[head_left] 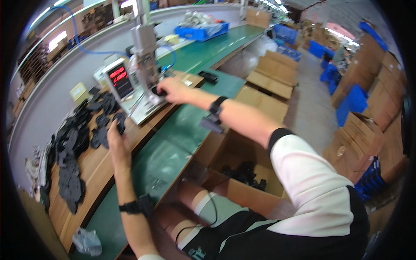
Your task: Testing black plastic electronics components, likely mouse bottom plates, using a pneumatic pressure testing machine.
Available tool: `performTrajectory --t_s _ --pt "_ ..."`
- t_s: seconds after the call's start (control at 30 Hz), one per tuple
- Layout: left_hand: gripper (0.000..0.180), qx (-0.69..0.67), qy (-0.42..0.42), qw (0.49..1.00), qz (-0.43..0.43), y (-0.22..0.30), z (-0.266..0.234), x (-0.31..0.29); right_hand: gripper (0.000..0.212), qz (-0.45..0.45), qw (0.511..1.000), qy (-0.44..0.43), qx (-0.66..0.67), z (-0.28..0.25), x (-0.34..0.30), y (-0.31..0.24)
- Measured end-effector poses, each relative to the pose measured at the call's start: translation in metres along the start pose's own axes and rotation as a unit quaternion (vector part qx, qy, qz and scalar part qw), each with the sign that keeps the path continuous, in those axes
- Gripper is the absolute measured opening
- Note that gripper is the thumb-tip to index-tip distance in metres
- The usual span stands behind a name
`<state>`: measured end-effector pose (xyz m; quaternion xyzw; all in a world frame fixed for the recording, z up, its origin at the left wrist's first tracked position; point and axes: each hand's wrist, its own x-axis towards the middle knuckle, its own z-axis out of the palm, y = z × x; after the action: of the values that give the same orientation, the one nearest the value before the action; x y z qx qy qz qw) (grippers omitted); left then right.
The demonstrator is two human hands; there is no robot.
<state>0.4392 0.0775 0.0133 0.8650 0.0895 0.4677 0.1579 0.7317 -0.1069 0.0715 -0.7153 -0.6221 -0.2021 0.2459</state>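
On a wooden board [108, 167], my left hand [118, 145] is closed on a small flat black part [119, 120], its thumb raised along the near side. My right hand [174, 90] reaches out to the bench press [145, 56], fingers curled about a dark piece [159, 90] low by the press head. The piece is partly hidden by the fingers, so its shape cannot be made out. Beside the press stands a box with a lit red display [120, 81]. Many flat black parts [70, 162] lie heaped along the board, left of my left hand.
A green bench [169, 147] runs under the board, with a black object [208, 76] on it. An open carton [247, 193] with black pieces stands by my legs. A blue bin [201, 32] sits at the back; a plastic bag [87, 241] lies near left.
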Motion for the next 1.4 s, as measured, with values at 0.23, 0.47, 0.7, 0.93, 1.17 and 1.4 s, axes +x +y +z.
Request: performTrajectory --t_s 0.23,0.47,0.7,0.93,1.17,1.4 --pt "0.052 0.097 0.008 0.992 0.077 0.034 -0.02 -0.002 0.033 -0.058 0.969 0.237 -0.026 -0.047 -0.113 -0.087" --pt "0.051 0.164 -0.066 0.968 0.181 0.084 0.029 0.017 0.043 0.024 0.974 0.222 -0.029 -0.073 -0.241 -0.124" --pt "0.044 0.275 -0.118 0.923 0.241 0.113 0.109 0.071 0.031 0.408 0.893 0.183 0.049 -0.018 -0.425 -0.124" --pt "0.036 0.329 -0.231 0.91 0.099 0.114 0.136 0.089 0.033 0.478 0.874 0.031 0.085 0.033 -0.551 -0.189" --pt "0.033 0.137 -0.165 0.965 0.149 0.077 0.137 0.094 0.036 0.563 0.819 -0.03 0.109 0.087 -0.596 -0.194" --pt "0.034 0.192 -0.161 0.952 0.179 0.083 0.145 0.092 0.045 0.615 0.77 -0.161 0.062 0.089 -0.557 -0.166"
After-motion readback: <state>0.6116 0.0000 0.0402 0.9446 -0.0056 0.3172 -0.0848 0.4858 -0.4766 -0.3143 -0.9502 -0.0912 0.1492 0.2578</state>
